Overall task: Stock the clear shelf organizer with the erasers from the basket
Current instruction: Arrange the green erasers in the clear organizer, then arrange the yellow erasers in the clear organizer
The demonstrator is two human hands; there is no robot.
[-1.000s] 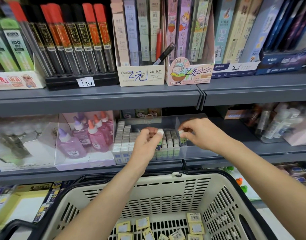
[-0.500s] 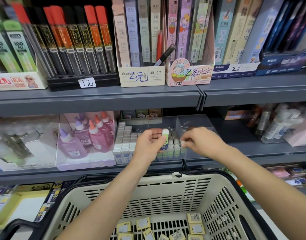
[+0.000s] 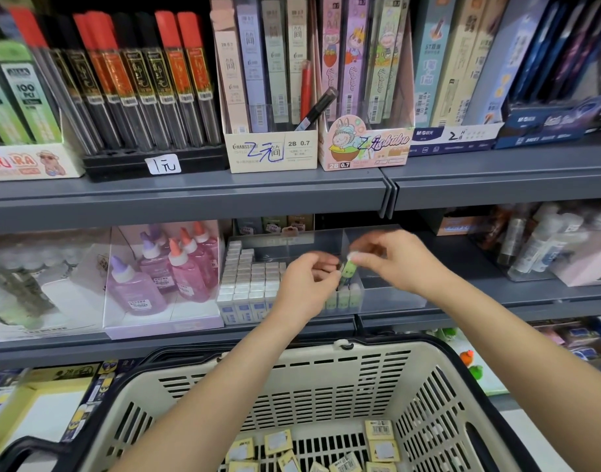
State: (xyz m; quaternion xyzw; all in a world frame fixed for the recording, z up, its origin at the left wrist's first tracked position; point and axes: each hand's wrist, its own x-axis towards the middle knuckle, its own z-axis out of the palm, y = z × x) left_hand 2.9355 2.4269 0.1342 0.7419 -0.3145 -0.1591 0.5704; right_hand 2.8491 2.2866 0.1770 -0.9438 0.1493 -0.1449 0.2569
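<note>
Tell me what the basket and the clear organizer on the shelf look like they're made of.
Basket: looks like moulded plastic, cream and matte, judging by its slotted walls and black rim. Shelf organizer: clear rigid plastic, possibly acrylic, glossy; the erasers show through its walls.

The right hand [image 3: 399, 264] has been lifted from low inside the clear organizer [image 3: 391, 296] and brought to the green eraser [image 3: 349, 271], whose white top is now pinched by its fingertips. The eraser, held half a second ago by the left hand [image 3: 304, 284] alone, has been shifted rightward and is now gripped from both sides.
</note>
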